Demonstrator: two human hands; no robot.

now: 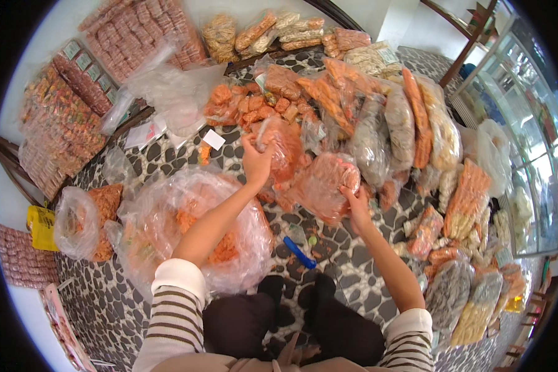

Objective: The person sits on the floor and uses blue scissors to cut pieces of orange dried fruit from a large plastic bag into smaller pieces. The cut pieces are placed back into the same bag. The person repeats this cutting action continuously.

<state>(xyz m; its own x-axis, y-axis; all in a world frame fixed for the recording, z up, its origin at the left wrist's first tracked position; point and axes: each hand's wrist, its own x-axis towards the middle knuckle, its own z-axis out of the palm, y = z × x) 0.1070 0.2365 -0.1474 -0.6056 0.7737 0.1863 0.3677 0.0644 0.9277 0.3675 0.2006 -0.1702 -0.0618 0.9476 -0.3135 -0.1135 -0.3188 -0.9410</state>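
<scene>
My left hand (258, 162) is closed on the upper left side of a clear plastic bag of orange snacks (284, 147). My right hand (357, 209) grips the right edge of another clear bag of orange snacks (325, 183), fingers curled at its rim. The two bags are side by side, touching or nearly so, above the patterned floor. To the left of my knees stands a large open plastic sack (161, 214) with loose orange crumbly snacks in it. A blue-handled tool (299, 253) lies on the floor between the sack and my right forearm; its kind is unclear.
Small orange snack packs (254, 108) are heaped beyond my hands. Long filled bags (400, 127) lie to the right, with more bags (471, 297) nearer. Empty plastic bags (177, 93) and a white card (214, 139) lie at the far left. A glass display case (518, 124) stands right.
</scene>
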